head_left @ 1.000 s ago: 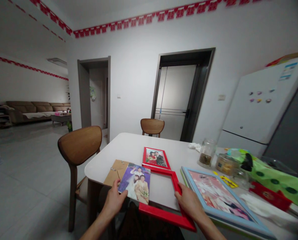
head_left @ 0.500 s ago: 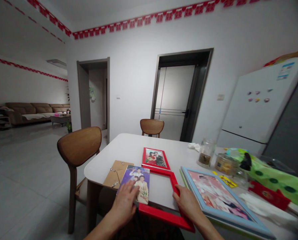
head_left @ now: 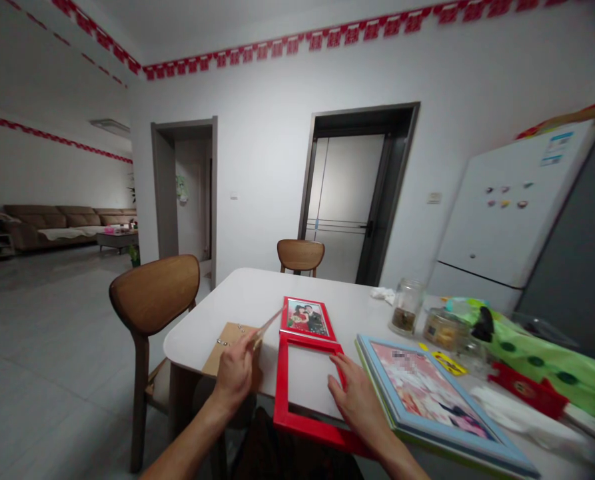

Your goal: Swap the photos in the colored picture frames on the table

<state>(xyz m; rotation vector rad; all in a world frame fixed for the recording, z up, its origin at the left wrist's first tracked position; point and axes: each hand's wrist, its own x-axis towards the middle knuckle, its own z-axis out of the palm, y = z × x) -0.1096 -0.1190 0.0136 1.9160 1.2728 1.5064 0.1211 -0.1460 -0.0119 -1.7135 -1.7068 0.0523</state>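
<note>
My left hand (head_left: 236,373) is closed on a photo print (head_left: 270,325), lifted and turned nearly edge-on, so its picture is hardly visible. Under that hand lies a brown backing board (head_left: 222,350) with small metal clips, partly covered. An empty red picture frame (head_left: 281,393) lies flat at the table's near edge, its lower part overhanging. Across the frame's right side rests my right hand (head_left: 360,400), thumb and fingers apart. Just behind sits a smaller red frame (head_left: 283,319) holding a picture of a couple, touching or nearly touching the empty one.
To the right, a blue-framed picture (head_left: 427,393) lies on another frame with a green edge. Beyond it stand a glass jar (head_left: 406,310), a food container (head_left: 444,328), a green patterned bag (head_left: 532,353) and white tissue (head_left: 522,413). Wooden chairs (head_left: 157,290) stand at the table (head_left: 257,287).
My left hand has lifted the photo print from flat to nearly upright and moved slightly left. My right hand has loosened its grip on the frame's side, its fingers now spread.
</note>
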